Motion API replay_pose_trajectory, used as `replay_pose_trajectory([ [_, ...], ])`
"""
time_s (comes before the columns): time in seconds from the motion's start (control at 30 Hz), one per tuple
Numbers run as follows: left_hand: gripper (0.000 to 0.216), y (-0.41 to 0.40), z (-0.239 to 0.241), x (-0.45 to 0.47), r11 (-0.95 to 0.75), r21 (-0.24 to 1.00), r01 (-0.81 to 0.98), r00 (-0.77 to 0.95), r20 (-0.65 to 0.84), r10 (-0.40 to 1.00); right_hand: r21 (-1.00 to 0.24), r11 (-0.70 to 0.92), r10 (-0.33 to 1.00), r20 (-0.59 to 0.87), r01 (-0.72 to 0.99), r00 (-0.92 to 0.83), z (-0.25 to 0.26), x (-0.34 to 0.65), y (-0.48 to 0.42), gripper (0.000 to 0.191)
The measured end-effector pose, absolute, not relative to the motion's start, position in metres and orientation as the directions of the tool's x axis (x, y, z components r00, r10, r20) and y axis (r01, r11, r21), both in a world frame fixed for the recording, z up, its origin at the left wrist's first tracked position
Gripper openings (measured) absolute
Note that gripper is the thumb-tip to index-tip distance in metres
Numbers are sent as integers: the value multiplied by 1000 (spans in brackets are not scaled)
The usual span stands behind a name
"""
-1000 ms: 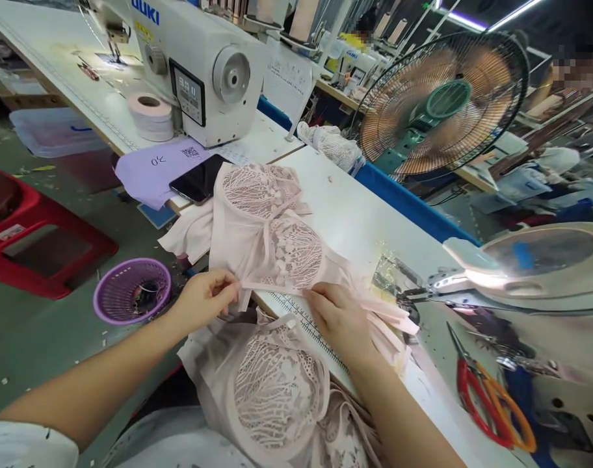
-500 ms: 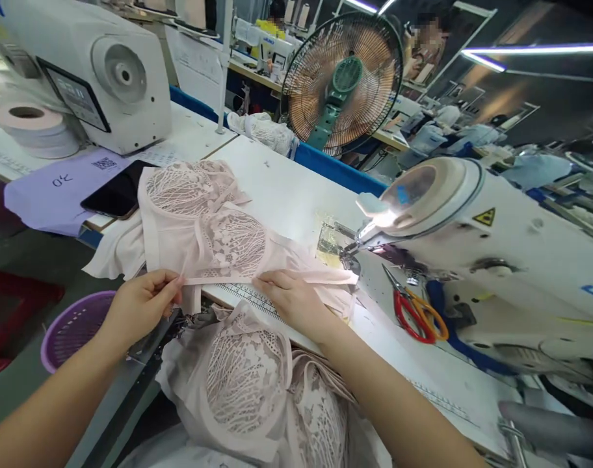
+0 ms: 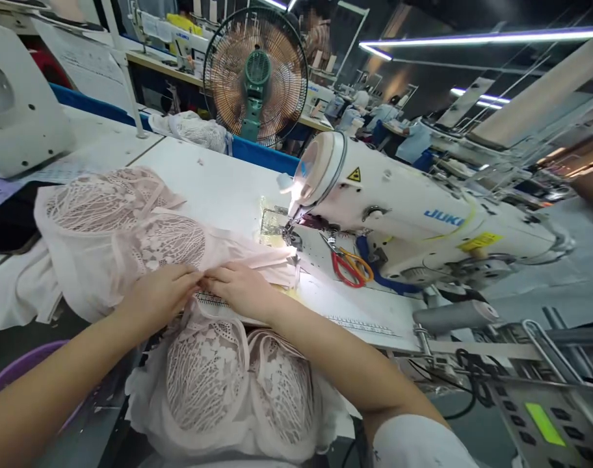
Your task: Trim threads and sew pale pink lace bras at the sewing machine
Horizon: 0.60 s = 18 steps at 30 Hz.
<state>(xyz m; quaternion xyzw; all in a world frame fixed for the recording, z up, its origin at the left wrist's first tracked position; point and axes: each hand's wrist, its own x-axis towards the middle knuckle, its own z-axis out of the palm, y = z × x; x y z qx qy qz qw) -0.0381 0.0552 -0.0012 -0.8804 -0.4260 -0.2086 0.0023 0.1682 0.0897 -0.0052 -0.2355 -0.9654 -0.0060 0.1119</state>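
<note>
A pale pink lace bra lies on the white sewing table in front of me. My left hand and my right hand meet at its lower edge, both pinched on a narrow pink strap that runs right toward the needle of the white sewing machine. A second pink lace bra hangs in my lap below the hands.
Red-and-orange scissors lie on the machine bed by the needle. A standing fan spins behind the table. Another sewing machine sits at the far left, a purple basket low at left, a control panel at lower right.
My view has swung right. My left hand slid right along the strap until it met my right hand; the hands were apart before and now touch.
</note>
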Motion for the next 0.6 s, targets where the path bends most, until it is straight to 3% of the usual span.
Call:
replay_pose_trajectory([
  [0.13, 41, 76, -5, -28, -594, 150, 791, 572, 163, 804, -127, 735, 673, 268, 667, -690, 10, 207, 74, 22],
  [0.23, 40, 76, -3, -32, -561, 128, 818, 551, 110, 827, -283, 622, 782, 267, 730, -563, 30, 249, 42, 18],
  [0.3, 38, 74, -3, -35, -565, 123, 816, 557, 100, 825, -462, 600, 789, 209, 653, -578, 38, 267, 13, 28],
  [0.37, 36, 75, -5, -36, -568, 117, 815, 559, 103, 823, -559, 608, 736, 133, 563, -663, 36, 272, -14, 50],
  [0.5, 39, 81, -8, -43, -536, 92, 839, 525, 116, 843, -518, 590, 702, -49, 619, -711, 4, 256, -50, 89],
  [0.6, 39, 73, 3, -54, -521, 85, 849, 507, 144, 850, -615, 531, 731, -14, 583, -682, -15, 255, -56, 91],
])
